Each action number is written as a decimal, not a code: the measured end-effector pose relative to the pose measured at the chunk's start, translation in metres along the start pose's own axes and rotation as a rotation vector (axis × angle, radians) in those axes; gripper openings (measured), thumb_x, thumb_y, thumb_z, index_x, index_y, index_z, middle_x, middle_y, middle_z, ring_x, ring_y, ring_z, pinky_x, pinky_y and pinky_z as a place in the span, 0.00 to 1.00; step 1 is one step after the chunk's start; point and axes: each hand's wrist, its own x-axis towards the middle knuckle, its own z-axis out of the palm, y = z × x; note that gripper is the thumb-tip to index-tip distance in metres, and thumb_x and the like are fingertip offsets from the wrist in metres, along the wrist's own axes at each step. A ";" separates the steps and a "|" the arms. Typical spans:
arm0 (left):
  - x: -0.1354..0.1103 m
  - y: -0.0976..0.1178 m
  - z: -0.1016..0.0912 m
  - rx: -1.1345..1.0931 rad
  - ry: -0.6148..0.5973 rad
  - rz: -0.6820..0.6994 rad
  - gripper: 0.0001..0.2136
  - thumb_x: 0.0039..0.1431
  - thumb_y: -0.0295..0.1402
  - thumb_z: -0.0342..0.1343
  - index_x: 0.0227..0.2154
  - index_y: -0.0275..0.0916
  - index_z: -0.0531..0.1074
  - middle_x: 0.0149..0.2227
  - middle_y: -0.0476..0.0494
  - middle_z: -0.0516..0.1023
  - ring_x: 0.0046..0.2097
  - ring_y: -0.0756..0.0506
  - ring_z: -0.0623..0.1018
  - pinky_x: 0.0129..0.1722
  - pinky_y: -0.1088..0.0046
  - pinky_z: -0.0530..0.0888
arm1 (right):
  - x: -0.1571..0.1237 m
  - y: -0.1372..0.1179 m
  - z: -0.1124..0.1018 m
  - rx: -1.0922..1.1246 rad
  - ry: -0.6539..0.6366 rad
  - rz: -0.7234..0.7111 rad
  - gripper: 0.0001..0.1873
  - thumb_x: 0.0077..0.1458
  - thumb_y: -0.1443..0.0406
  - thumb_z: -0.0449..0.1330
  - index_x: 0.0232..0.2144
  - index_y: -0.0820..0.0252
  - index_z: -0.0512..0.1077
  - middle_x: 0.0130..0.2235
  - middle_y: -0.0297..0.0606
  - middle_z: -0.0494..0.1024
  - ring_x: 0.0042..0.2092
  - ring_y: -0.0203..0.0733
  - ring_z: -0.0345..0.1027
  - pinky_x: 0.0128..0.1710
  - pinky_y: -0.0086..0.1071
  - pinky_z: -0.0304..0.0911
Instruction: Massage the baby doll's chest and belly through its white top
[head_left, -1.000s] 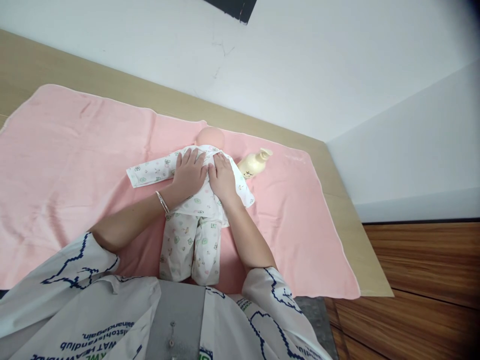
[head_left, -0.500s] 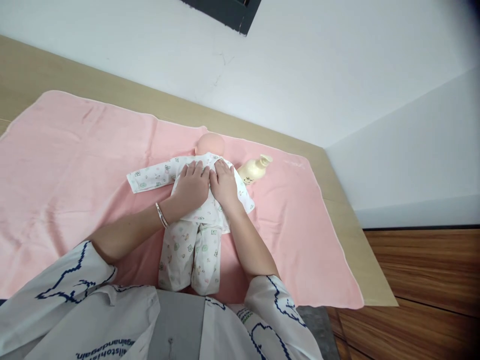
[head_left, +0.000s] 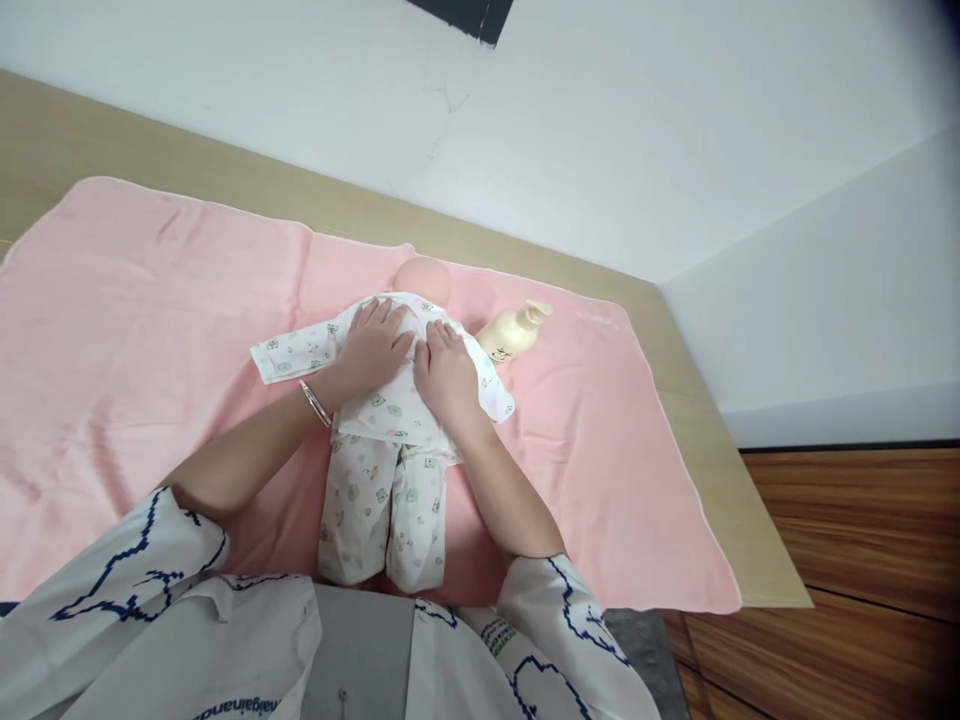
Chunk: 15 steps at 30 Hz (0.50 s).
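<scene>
A baby doll (head_left: 421, 279) lies on a pink blanket, its head toward the wall. It wears a white printed top (head_left: 386, 408) and matching trousers (head_left: 364, 505). My left hand (head_left: 373, 345), a silver bangle at its wrist, rests flat on the left side of the top near the shoulder, fingers spread. Flat on the right side of the chest lies my right hand (head_left: 448, 372), fingers stretched toward the doll's head. The doll's left-hand sleeve is stretched out sideways; its right-hand sleeve slants down. Neither palm's underside shows.
The pink blanket (head_left: 187, 290) covers much of a light wooden table (head_left: 739, 480). Just right of the doll's shoulder, a cream pump bottle (head_left: 514, 332) lies on its side. A white wall (head_left: 570, 150) stands behind, and wooden panelling (head_left: 847, 520) shows at the right.
My left hand has slid up and left toward the doll's shoulder, away from my right hand. The gap between my hands is wider, and the right hand has shifted only slightly.
</scene>
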 end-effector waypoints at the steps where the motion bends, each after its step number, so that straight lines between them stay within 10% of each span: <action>1: 0.001 0.000 0.000 0.005 -0.002 0.000 0.27 0.71 0.38 0.41 0.67 0.28 0.61 0.70 0.26 0.59 0.73 0.32 0.57 0.72 0.48 0.53 | -0.003 -0.004 -0.001 -0.008 -0.007 -0.006 0.28 0.68 0.64 0.44 0.63 0.75 0.67 0.66 0.58 0.68 0.71 0.57 0.56 0.72 0.52 0.51; 15: -0.027 0.039 -0.012 0.129 -0.009 0.066 0.21 0.69 0.27 0.41 0.59 0.24 0.69 0.63 0.23 0.69 0.68 0.33 0.66 0.68 0.51 0.64 | 0.008 0.012 -0.003 0.010 -0.063 -0.001 0.29 0.70 0.62 0.43 0.67 0.71 0.59 0.71 0.53 0.59 0.74 0.59 0.47 0.73 0.58 0.43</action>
